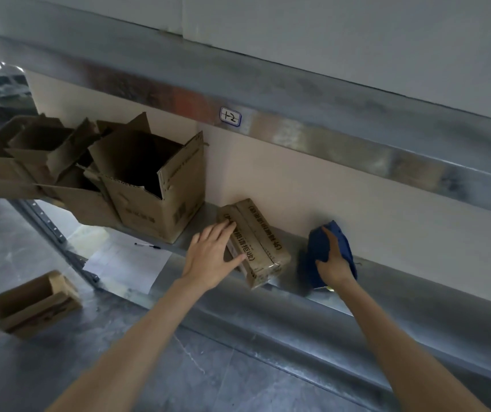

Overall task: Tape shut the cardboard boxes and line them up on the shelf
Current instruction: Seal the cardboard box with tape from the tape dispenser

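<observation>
Boxes partly done: one closed box (pixel 256 242) is up, several are not yet taped.
On the head view I see the left hand (pixel 211 257), fingers spread, flat on the closed box, which lies askew on the shelf (pixel 268 307). The right hand (pixel 335 264) curls round a blurred blue object (pixel 315 248) just beside it. I judge the open boxes (pixel 155 179) and the floor box (pixel 36 301) are left to do.

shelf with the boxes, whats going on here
A person is working at the metal shelf. Their left grip rests flat on a small box, closed and lying on the shelf. The right grip holds a blue cloth on the shelf just right of that box. Further left on the shelf stand several open boxes, flaps up, not yet taped. A floor box below is open too.
</observation>
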A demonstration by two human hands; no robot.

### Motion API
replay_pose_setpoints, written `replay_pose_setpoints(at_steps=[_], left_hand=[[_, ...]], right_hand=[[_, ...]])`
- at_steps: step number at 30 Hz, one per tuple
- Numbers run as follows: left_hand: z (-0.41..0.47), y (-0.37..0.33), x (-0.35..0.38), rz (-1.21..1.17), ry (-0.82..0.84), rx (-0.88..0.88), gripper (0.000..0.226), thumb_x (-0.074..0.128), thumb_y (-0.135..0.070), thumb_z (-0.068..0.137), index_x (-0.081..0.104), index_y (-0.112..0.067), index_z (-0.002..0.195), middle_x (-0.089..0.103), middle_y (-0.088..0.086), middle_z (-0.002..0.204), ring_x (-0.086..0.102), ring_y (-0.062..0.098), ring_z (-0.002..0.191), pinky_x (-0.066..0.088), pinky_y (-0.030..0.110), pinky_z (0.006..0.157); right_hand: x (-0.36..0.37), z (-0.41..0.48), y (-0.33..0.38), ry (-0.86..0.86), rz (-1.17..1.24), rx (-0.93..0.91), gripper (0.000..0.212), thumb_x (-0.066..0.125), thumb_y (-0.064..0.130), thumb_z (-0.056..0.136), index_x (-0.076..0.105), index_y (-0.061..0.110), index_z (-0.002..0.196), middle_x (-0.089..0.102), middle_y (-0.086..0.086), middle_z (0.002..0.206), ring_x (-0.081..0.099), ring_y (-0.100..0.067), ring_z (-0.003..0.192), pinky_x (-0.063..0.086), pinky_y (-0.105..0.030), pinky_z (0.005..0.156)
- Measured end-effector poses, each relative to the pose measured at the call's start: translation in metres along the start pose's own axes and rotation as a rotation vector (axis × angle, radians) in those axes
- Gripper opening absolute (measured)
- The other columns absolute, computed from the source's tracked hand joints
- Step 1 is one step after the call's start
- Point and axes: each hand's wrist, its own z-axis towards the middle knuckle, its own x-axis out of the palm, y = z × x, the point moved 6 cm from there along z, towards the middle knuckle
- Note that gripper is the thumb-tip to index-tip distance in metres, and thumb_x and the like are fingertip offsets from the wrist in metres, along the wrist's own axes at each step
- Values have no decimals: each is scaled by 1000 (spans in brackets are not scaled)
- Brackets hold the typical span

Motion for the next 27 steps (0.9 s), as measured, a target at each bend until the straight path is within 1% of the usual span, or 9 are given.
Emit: replay_pose_setpoints(at_steps=[4, 7, 10, 15, 16, 18, 20, 24, 27], left_hand=[[4, 0, -12, -28, 7, 59, 76, 47, -65, 93, 28, -24, 155, 29, -5, 160, 25, 15, 145, 25, 35, 114], [9, -4, -24, -120, -26, 112, 70, 52, -59, 93, 35, -24, 152, 37, -5, 155, 32, 16, 141, 28, 36, 111], [13, -9, -36, -219, -47, 161, 63, 56, -53, 94, 41, -26, 148, 45, -6, 150, 37, 14, 136, 30, 34, 106], [13, -10, -49, -443, 13, 195, 54, 63, -35, 95, 45, -30, 146, 52, -7, 144, 47, 14, 132, 39, 41, 109], [11, -10, -50, -483, 45, 201, 53, 64, -30, 95, 46, -30, 145, 54, -9, 143, 49, 12, 130, 40, 42, 108], [6, -10, -51, -538, 114, 211, 53, 65, -22, 95, 48, -31, 144, 55, -12, 140, 48, 7, 130, 40, 40, 110], [-2, -12, -49, -565, 182, 217, 52, 65, -18, 95, 49, -32, 143, 53, -14, 143, 44, 4, 134, 37, 38, 114], [-16, -16, -46, -633, 270, 212, 49, 64, -11, 95, 54, -28, 140, 55, -12, 141, 44, 4, 134, 35, 34, 114], [-21, -16, -45, -673, 291, 184, 40, 62, -5, 94, 62, -20, 132, 64, -8, 128, 54, 6, 124, 41, 33, 108]], right_hand=[[-23, -20, 26, -80, -311, -220, 68, 45, 16, 97, 12, 33, 153, 57, -6, 70, 50, -20, 53, 36, -27, 43], [-38, -41, 53, -229, -399, -442, 61, 52, 33, 97, 23, 38, 151, 67, -7, 78, 58, -24, 57, 45, -30, 47], [-35, -59, 74, -234, -401, -617, 57, 57, 43, 94, 34, 41, 145, 68, -3, 83, 61, -24, 61, 43, -30, 51], [-15, -90, 93, -123, -485, -832, 59, 57, 50, 92, 26, 50, 143, 54, 4, 56, 45, -10, 41, 43, -31, 43], [-11, -95, 93, -91, -527, -857, 60, 55, 52, 92, 24, 51, 143, 57, 4, 60, 44, -9, 42, 44, -31, 45], [-3, -103, 90, -8, -594, -881, 61, 52, 56, 93, 22, 49, 145, 69, 3, 90, 58, -14, 58, 51, -34, 56], [4, -110, 85, 45, -599, -913, 62, 49, 57, 93, 16, 51, 145, 67, 4, 111, 64, -18, 74, 54, -36, 64], [12, -122, 81, 60, -622, -975, 61, 44, 58, 94, 7, 55, 143, 69, 4, 111, 65, -18, 78, 54, -36, 67], [12, -130, 80, 46, -588, -1001, 62, 45, 56, 93, 8, 54, 143, 71, 4, 95, 63, -17, 65, 53, -35, 61]])
